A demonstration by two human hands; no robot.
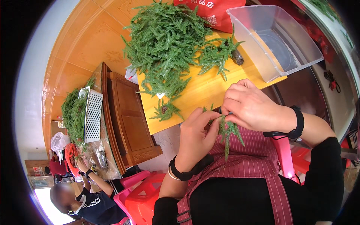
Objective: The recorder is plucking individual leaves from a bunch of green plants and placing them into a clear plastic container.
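Close to my apron, my left hand pinches a green artificial pine sprig between thumb and forefinger. My right hand has its fingertips closed on the same sprig, touching the left fingertips. Its needled branches hang below the fingers, while the gripped end is mostly hidden. Beyond my hands, a big heap of similar pine sprigs covers the far left of the yellow table. A dark brown roll lies beside a few loose sprigs. Near the table's left corner sits a small sprig with a brown coil.
A clear plastic bin stands at the table's far right, beside a red bag. At left, a white perforated basket of greenery rests on a wooden cabinet. A co-worker sits there, near a red stool.
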